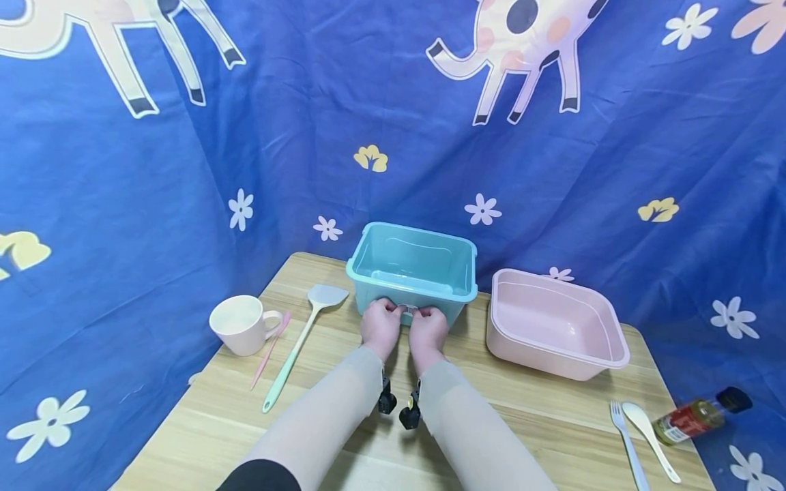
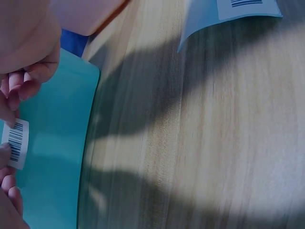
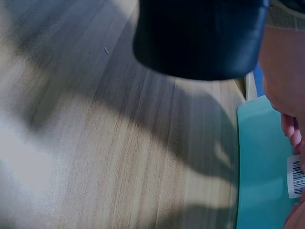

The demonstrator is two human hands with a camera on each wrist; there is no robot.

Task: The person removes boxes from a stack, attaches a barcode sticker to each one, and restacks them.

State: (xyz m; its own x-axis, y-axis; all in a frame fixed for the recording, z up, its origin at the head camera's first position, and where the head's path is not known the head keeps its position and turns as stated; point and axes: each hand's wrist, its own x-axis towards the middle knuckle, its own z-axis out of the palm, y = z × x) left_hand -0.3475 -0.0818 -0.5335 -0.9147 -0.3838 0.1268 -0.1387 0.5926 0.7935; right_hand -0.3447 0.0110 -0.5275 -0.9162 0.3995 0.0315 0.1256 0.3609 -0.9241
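A white barcode label (image 2: 16,143) lies against the front wall of a teal plastic basin (image 1: 424,256). My left hand (image 1: 381,327) pinches the label's left edge, fingers curled in beside the basin wall. At the other edge my right hand (image 1: 428,331) pinches it in the same way, knuckles bent. In the right wrist view, part of the label (image 3: 296,176) shows beside the fingers. Whether the label is stuck down cannot be seen. A curved bluish sheet (image 2: 202,21) with another barcode hangs over the wood at the top of the left wrist view.
To the right stands a pink basin (image 1: 552,324). A fork (image 1: 628,436), a white spoon (image 1: 651,436) and a bottle (image 1: 690,421) lie beyond it. On the left are a spatula (image 1: 301,341), a thin pink stick (image 1: 269,354) and a white mug (image 1: 241,331). Blue cloth (image 1: 393,102) rises behind.
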